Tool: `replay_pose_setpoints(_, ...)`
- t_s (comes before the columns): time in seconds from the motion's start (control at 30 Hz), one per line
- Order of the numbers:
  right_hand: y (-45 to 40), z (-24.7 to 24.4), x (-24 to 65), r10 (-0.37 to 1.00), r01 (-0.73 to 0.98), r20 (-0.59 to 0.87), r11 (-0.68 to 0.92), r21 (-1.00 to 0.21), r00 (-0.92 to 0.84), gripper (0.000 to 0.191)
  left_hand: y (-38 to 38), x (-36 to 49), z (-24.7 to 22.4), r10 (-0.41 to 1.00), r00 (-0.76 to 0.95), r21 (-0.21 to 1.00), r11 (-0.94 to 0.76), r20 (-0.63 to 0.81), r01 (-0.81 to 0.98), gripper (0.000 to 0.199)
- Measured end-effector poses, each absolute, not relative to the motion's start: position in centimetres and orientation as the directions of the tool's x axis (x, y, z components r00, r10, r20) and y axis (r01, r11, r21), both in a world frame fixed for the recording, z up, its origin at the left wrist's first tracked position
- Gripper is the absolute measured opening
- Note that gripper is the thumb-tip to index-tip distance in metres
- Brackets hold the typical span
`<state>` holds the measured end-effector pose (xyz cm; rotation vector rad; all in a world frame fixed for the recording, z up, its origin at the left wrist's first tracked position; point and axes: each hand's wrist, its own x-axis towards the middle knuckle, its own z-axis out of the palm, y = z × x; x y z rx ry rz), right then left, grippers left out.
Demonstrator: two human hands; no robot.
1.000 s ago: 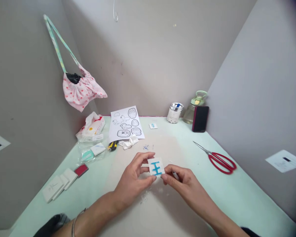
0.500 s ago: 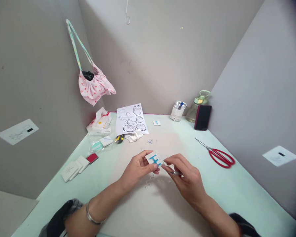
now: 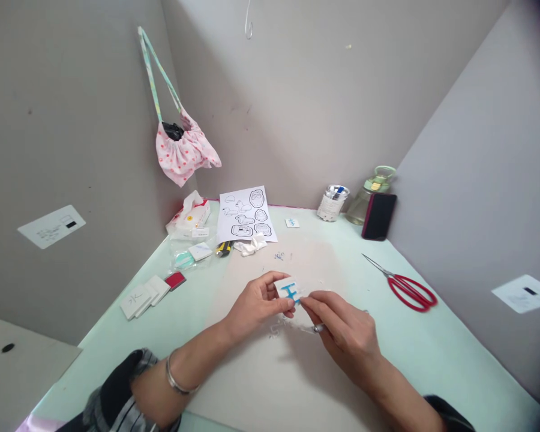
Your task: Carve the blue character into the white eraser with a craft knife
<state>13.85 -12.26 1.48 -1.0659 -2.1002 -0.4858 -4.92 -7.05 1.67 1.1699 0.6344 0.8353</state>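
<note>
My left hand is closed on a small white square carving block with a blue figure on its face, the thumb pressed along the lower edge. Close at its right side is my right hand. Its thumb and forefinger meet at the block's right corner. A slim silver carving knife lies across the other fingers of that hand, its tip pointing left below the block. Pale shavings are scattered on the grey board under my hands, and bluish crumbs lie farther back.
Red-handled scissors lie right. White blocks and a red ink pad are left. Behind are a utility knife, crumpled tissue, a drawing sheet, a blue-marked block, a tin, a phone and a bottle.
My right thumb and forefinger have closed in on the block's right corner. The carving knife has dropped lower and swung away from the block. The whole view has shifted slightly left.
</note>
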Motion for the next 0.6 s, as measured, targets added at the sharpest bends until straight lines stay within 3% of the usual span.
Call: replay_pose_setpoints(0.6,-11.5,0.0,13.6,0.542,0.830,0.693,0.538,0.150,-0.476,0.016,-6.7,-4.1,-0.8,0.882,0.468,0.981,0.131,-0.050,-0.142,0.042)
